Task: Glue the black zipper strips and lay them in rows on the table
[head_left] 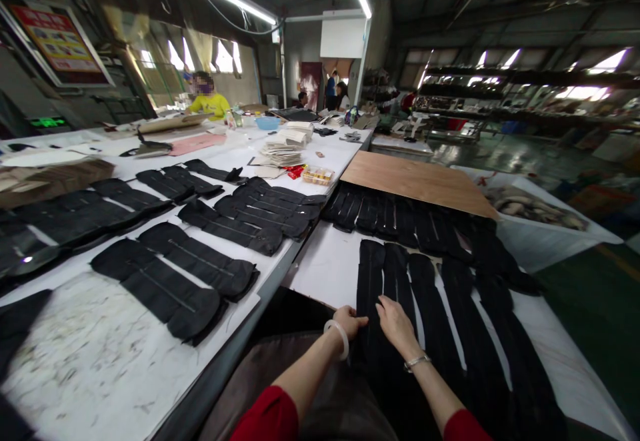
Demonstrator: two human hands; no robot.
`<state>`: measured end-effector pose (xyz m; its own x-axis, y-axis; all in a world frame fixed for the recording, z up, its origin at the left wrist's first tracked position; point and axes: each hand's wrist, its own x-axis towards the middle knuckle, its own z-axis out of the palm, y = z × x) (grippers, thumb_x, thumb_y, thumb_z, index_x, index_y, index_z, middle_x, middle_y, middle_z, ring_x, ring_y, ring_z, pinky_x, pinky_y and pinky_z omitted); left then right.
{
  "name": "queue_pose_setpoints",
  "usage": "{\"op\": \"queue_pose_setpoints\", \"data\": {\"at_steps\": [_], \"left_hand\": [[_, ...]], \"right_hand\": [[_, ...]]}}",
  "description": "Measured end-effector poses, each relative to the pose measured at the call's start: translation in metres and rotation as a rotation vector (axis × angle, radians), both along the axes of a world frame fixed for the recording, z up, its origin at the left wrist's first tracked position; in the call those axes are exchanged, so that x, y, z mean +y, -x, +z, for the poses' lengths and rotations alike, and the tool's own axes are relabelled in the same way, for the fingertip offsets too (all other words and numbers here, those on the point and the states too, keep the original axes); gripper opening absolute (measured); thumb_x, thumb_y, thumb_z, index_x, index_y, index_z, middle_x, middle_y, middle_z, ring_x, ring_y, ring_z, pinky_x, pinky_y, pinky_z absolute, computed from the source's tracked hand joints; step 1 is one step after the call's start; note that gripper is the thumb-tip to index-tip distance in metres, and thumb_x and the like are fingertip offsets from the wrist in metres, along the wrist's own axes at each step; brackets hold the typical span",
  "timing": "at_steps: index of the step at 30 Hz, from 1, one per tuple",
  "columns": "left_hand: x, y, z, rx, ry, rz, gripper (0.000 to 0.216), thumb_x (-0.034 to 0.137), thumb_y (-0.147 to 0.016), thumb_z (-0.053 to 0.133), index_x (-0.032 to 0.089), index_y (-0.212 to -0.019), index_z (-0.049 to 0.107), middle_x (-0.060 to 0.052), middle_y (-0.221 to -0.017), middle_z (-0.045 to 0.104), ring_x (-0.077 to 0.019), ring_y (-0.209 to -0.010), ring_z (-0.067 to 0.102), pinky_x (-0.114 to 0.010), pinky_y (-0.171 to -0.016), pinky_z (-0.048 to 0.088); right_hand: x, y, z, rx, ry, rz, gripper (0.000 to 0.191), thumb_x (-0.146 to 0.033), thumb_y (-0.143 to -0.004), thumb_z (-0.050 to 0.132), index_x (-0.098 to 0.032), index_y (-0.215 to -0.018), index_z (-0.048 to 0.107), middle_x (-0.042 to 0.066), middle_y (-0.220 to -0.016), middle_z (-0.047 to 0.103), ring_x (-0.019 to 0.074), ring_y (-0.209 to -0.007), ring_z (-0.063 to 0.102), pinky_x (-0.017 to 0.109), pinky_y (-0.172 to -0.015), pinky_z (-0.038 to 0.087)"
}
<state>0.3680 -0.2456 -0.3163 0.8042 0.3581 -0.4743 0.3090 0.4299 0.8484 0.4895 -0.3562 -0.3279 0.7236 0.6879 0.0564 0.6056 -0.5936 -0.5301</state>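
Observation:
A long black fabric piece (370,281) with a thin line down its length lies at the left end of a row, near the table's front edge. My left hand (350,322), with a white bangle at the wrist, is closed on its left edge. Just to the right, my right hand (395,323) has its fingers bent together on the same piece; its fingertips are partly hard to make out. Beside it lie several similar black strips (463,308), with white table showing between them. The lower end of the held piece runs down into shadow near my lap.
Stacked black pieces (400,218) lie behind the row, partly under a wooden board (415,178). More black pieces (160,281) cover the left white table (100,354). A white bin (545,241) stands at right. A person in yellow (210,103) is at the far left.

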Motion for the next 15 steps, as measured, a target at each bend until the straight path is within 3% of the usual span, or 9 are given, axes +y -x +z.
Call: {"op": "queue_pose_setpoints", "data": {"at_steps": [2,6,11,15], "left_hand": [[0.005,-0.002,0.007,-0.022,0.05,-0.015,0.026,0.039,-0.081,0.07,0.014,-0.08,0.063,-0.001,-0.073,0.066,-0.0157,-0.068,0.064,-0.032,-0.067,0.051],[0.038,0.019,0.034,-0.098,0.163,-0.043,0.033,0.035,-0.062,0.083,0.014,-0.072,0.061,-0.001,-0.066,0.065,-0.0159,-0.062,0.063,-0.029,-0.067,0.05],[0.082,0.108,0.083,-0.19,0.214,-0.1,0.038,0.029,-0.054,0.088,0.015,-0.08,0.063,-0.001,-0.072,0.067,-0.0137,-0.063,0.062,-0.026,-0.066,0.048],[0.086,0.186,0.115,-0.174,0.167,-0.213,0.032,0.033,-0.062,0.085,0.016,-0.076,0.061,0.002,-0.071,0.064,-0.0105,-0.062,0.058,-0.022,-0.062,0.044]], "right_hand": [[-0.003,-0.006,-0.004,0.005,-0.021,0.001,0.034,-0.016,-0.087,0.043,-0.012,-0.109,0.069,0.017,-0.124,0.065,0.0288,-0.123,0.055,0.043,-0.108,0.039],[-0.006,-0.01,-0.007,0.075,-0.076,0.01,0.031,-0.014,-0.084,0.044,-0.017,-0.099,0.071,0.013,-0.124,0.066,0.0271,-0.122,0.055,0.04,-0.108,0.038],[0.0,-0.003,0.0,0.252,-0.141,-0.027,0.027,-0.03,-0.088,0.046,-0.018,-0.086,0.07,0.014,-0.111,0.071,0.0311,-0.119,0.056,0.041,-0.106,0.037],[0.02,0.023,0.008,0.485,-0.194,-0.044,0.046,-0.054,-0.091,0.04,-0.019,-0.092,0.069,0.014,-0.105,0.073,0.0315,-0.111,0.062,0.042,-0.098,0.044]]}}
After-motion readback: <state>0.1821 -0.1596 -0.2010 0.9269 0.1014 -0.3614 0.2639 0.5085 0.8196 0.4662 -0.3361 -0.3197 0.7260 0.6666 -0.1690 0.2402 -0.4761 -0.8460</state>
